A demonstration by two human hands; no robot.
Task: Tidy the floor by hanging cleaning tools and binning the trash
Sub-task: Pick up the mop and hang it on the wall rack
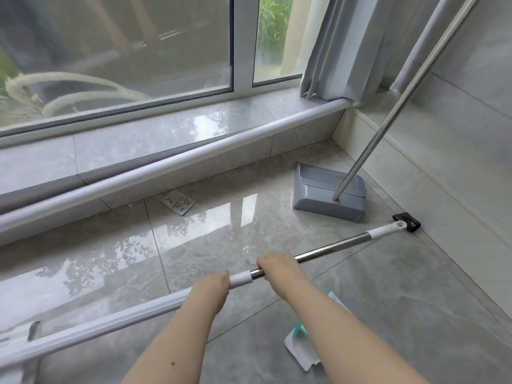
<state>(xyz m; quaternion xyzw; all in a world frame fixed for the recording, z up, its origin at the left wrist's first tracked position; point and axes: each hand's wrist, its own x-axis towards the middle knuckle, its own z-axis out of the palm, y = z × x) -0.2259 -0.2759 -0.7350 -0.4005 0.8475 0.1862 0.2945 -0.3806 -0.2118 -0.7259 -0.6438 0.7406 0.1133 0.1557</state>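
A long mop pole (332, 248), steel with white ends, lies low across the tiled floor from lower left to right. My left hand (212, 286) grips its white collar; my right hand (279, 268) grips the steel part just beyond. A grey dustpan (318, 200) stands on the floor at right, its steel handle (401, 98) leaning up toward the wall. A silver blister pack (178, 202) lies near the window step. A torn white and teal wrapper (300, 347) lies under my right forearm.
A small black object (407, 221) sits at the wall base by the pole's tip. A raised tiled sill (138, 139) with a white rounded edge runs below the window. A grey curtain (346, 45) hangs in the right corner.
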